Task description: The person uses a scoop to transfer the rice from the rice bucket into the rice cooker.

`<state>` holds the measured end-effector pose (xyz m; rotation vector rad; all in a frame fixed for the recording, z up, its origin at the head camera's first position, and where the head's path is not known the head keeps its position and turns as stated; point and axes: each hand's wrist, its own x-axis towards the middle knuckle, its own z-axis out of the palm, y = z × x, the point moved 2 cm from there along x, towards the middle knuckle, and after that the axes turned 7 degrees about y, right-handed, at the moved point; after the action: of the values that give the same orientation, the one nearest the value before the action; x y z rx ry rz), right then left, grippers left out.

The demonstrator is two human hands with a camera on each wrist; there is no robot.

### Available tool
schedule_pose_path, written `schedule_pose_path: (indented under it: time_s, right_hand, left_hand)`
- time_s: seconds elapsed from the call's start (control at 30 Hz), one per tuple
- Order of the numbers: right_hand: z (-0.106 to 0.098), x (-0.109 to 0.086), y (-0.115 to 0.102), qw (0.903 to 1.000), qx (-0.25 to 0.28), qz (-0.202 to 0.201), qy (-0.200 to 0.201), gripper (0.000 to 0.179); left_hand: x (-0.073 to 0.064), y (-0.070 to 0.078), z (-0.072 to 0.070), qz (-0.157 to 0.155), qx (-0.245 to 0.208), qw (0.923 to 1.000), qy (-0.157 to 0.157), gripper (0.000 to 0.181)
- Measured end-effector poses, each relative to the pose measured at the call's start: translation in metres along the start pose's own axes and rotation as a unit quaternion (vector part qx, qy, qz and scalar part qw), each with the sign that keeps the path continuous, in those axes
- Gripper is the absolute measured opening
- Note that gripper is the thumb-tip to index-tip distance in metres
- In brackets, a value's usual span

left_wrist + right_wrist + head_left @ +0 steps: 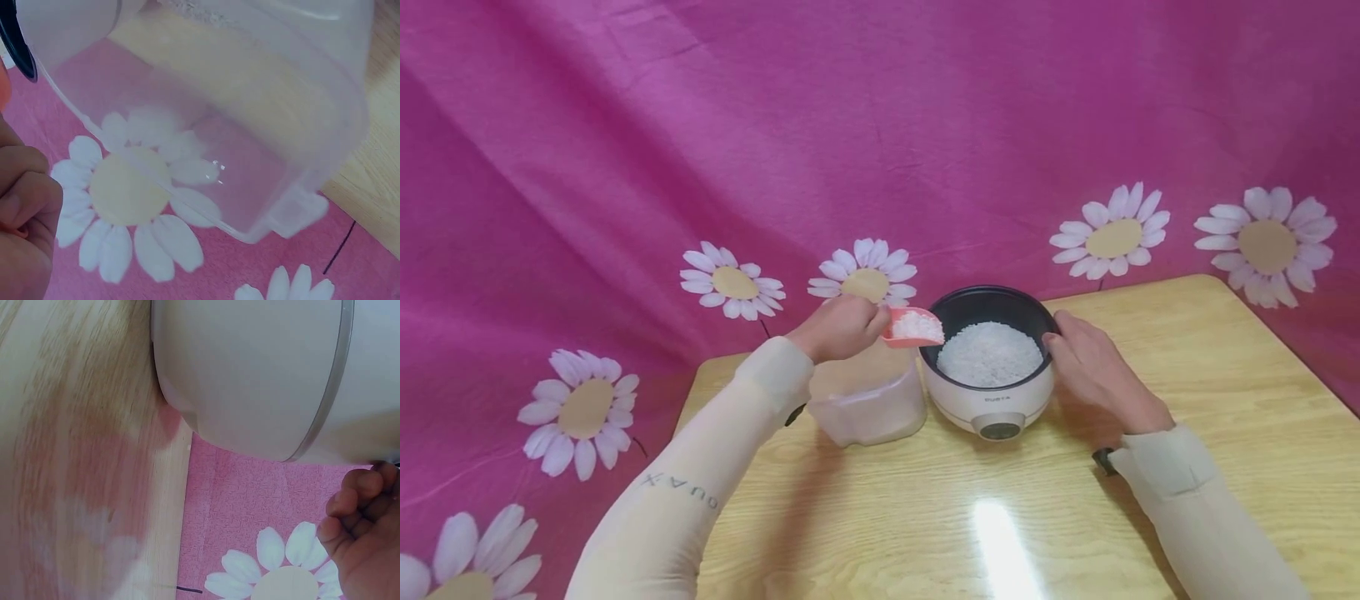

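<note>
My left hand (842,327) grips the handle of a pink scoop (916,342), which holds white rice and reaches to the left rim of a rice cooker (955,402). Inside the cooker's dark pot lies a mound of rice (991,356). At the cooker's right rim, my right hand (1093,367) holds on, its fingers (350,500) curled in the right wrist view. Below my left hand stands a translucent plastic container (872,417). Some rice shows in that container in the left wrist view, where the scoop is mostly cut off.
Container and cooker stand side by side on a light wooden table (880,517). Behind the table hangs a magenta cloth (880,133) printed with white daisies, close to the table's back edge.
</note>
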<state>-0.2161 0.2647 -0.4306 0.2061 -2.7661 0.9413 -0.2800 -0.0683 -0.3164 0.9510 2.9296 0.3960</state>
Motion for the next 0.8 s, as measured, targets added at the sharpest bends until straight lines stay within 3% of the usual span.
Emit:
schedule_pose_path:
  time_s: [0.3,0.57,0.8]
  right_hand:
    - [0.000,0.000,0.000,0.9998,-0.004,-0.014,0.011,0.029]
    - [0.000,0.000,-0.002,1.0000,0.004,0.008,-0.002,0.034]
    - [0.000,0.000,-0.002,0.9999,0.007,0.011,-0.007,0.035]
  left_hand:
    - [0.008,0.009,0.004,-0.017,0.072,0.9973,-0.006,0.046]
    - [0.012,0.014,0.003,-0.028,0.100,0.9945,-0.015,0.042]
    - [0.017,0.024,0.003,-0.018,0.143,0.9889,-0.034,0.039]
